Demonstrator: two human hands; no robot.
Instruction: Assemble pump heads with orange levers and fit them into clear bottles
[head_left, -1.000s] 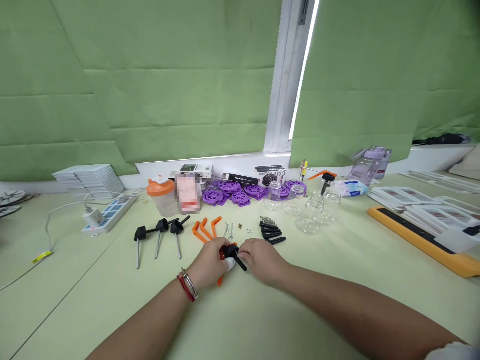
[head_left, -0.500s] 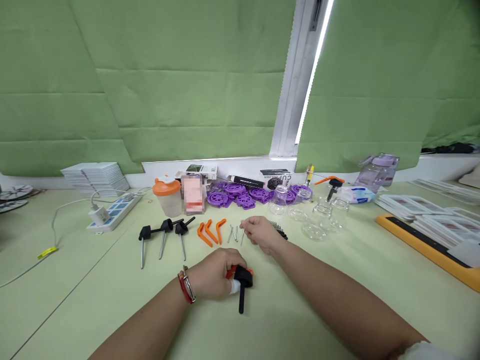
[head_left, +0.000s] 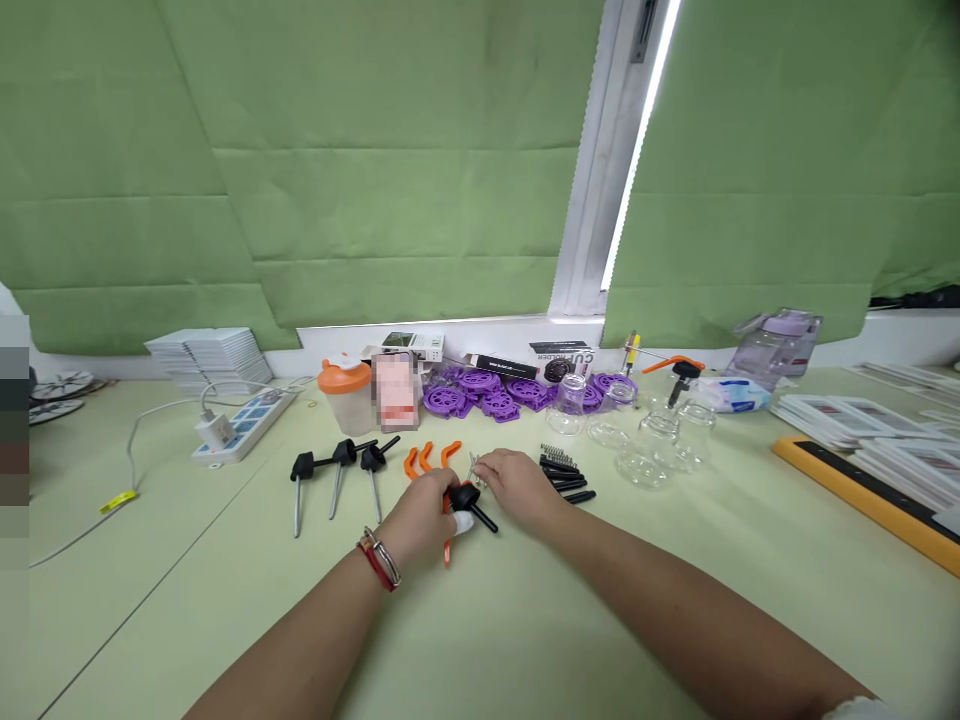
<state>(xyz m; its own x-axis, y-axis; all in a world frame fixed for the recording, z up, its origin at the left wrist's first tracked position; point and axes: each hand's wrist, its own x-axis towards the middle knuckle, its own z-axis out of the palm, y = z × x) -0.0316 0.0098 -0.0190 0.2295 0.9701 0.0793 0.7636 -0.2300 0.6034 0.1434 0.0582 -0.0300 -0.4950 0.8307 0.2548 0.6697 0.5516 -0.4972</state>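
Desk [head_left: 480, 640], pale green, dark seam at left. On it, left to right: power strip [head_left: 259, 418], white and blue; clear cup [head_left: 345, 408], orange-lidded; black heads [head_left: 303, 467] on metal shafts, three; curved orange levers [head_left: 450, 453], three, partly covered; small metal pins [head_left: 474, 466], just beside these; openwork purple discs [head_left: 499, 405], piled at rear; coil springs [head_left: 556, 455]; black rods [head_left: 581, 496], just in front of springs; clear jars [head_left: 656, 430], several; white-and-blue packet [head_left: 735, 394]; lilac-lidded bottle [head_left: 776, 350].

The white-and-black box [head_left: 561, 366] bears the legible word "HOLDER", with larger lettering alongside that appears to read "CUP". White print on the black box [head_left: 504, 367] is too small to decipher.
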